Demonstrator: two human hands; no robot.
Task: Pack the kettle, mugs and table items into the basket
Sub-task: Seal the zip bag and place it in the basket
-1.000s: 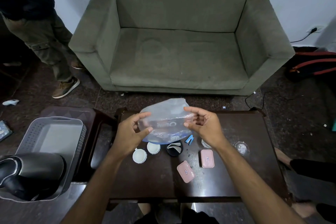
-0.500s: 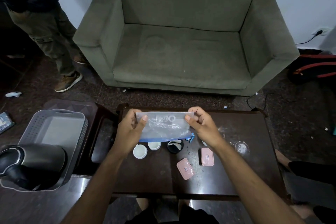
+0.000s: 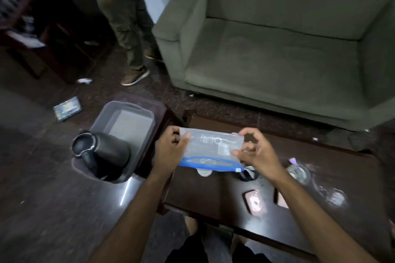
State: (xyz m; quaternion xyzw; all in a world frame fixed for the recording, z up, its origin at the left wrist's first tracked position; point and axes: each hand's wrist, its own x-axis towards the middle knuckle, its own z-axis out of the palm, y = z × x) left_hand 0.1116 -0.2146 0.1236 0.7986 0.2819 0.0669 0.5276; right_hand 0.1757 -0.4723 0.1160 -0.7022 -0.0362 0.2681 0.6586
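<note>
Both hands, left [image 3: 168,151] and right [image 3: 257,153], pinch a clear zip bag [image 3: 211,149] by its ends above the table [image 3: 213,194]. The kettle [image 3: 102,151] lies in the grey basket [image 3: 128,121] alongside.

The room is dim, with flat, cool light and no hard shadows. Motion blur smears the whole picture, worst at the top left corner and the right edge. A narrow streak of glare lies on the floor [image 3: 126,193] beside the surface's [image 3: 215,196] near left corner. Wide-angle bending curves the sofa [image 3: 277,53].
</note>
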